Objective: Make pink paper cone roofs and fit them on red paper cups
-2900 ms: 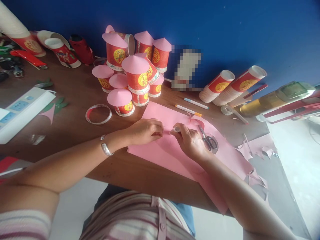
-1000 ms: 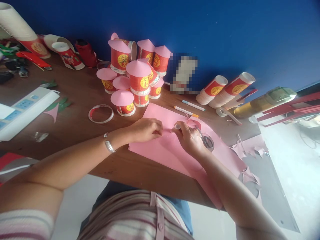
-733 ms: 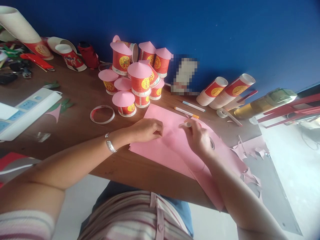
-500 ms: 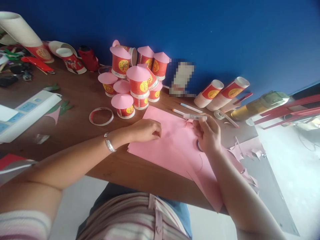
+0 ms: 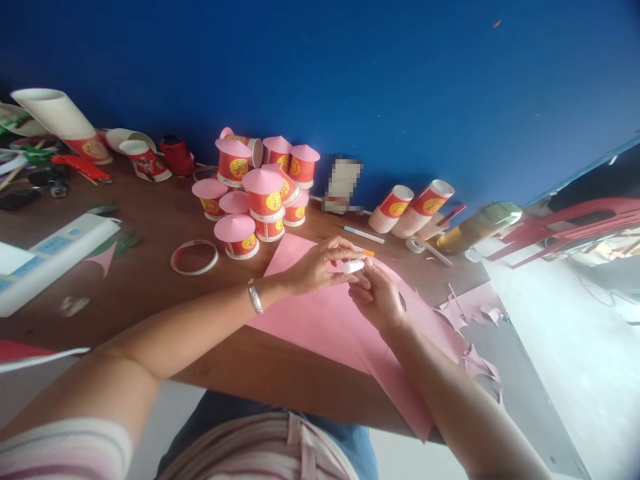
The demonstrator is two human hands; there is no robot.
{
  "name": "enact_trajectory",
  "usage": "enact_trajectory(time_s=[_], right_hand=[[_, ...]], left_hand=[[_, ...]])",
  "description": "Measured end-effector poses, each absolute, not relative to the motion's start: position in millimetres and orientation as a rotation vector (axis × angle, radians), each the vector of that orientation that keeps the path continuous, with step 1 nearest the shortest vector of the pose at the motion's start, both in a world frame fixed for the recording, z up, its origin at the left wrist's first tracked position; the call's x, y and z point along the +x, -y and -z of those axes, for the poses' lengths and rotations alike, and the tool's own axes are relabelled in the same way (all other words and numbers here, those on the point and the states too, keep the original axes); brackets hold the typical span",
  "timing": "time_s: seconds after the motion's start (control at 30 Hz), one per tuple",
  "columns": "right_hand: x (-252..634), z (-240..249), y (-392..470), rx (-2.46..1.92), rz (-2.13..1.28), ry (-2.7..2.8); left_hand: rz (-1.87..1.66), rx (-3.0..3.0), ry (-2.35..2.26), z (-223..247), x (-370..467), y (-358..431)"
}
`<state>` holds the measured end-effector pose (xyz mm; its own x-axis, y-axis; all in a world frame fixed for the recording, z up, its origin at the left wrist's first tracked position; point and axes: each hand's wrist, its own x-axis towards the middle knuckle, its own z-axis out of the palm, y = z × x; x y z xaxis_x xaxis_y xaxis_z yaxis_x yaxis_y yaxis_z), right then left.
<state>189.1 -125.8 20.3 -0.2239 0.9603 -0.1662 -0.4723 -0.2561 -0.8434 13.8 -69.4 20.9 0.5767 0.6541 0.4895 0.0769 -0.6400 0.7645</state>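
Over the pink paper sheets, my two hands meet at a small white object, tube-like, its exact kind unclear. My right hand pinches its right end between thumb and curled fingers. On the other side, my left hand, below a silver bracelet, has its thumb and fingers around the left end. Just behind the fingers shows the orange end of a pen, partly hidden. A dark round thing lies on the paper beside my right wrist, mostly covered.
Several red cups with pink cone tops stand stacked at the back. A tape ring lies left of the paper. Stacked cups, a small tape roll and paper scraps are on the right. A power strip is at left.
My left hand has moved right and opened from a curl to take the white object's other end. My right hand has brought it left and lower. The camera view has shifted.
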Motion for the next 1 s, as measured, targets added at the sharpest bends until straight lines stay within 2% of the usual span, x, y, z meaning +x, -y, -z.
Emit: enact_trajectory(time_s=[0.13,0.33,0.63,1.0], right_hand=[[189.1,-12.6,124.9,-0.948,-1.656,0.940],[192.8,-4.5,121.8,-1.057,-1.346,1.143],[191.6,-9.5,123.4,-0.965,-1.771,1.011],[193.0,-6.3,118.0,-1.055,-1.315,1.174]], left_hand=[[-1.175,1.988,-0.542,-18.1,12.1,73.0],[-1.201,1.923,-0.715,-24.3,4.0,75.3],[-1.109,1.653,-0.680,-27.4,4.9,79.2],[-1.129,1.459,-0.719,-25.3,10.2,84.5]])
